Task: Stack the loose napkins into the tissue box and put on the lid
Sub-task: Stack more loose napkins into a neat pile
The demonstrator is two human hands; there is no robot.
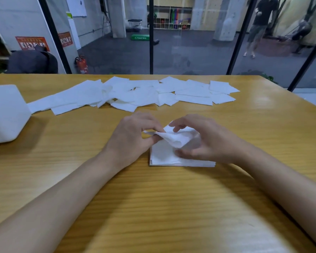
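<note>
Head camera looks down over a wooden table point(153, 201) where a person sits with both bare forearms stretched forward. The left hand point(133, 136) pinches the left edge of a single white napkin point(175, 138) between its thumb and curled fingertips. The right hand point(199, 141) is curled around the other side of that same napkin: its forefinger bends over the top, and its thumb lies lower down, against the top sheet of a neat stack point(162, 157) of folded napkins. The held napkin is rumpled and lifted, sagging between the two hands just above the stack. The stack sits flat on the table near the middle, with its edges fairly squared.

Farther back, a long spread of loose napkins point(135, 92) runs across the table from left to right, overlapping one another. Its left end reaches right up beside a white box point(5, 112), which stands at the left edge of the table, well apart from the hands. From where I stand I cannot tell whether that box is open or has its lid on.

Past the table's far edge is a glass wall with black frames. Behind it I can see a red fire extinguisher point(81, 64), a dark bag point(33, 60), and a person point(261, 24) standing on the grey floor.
</note>
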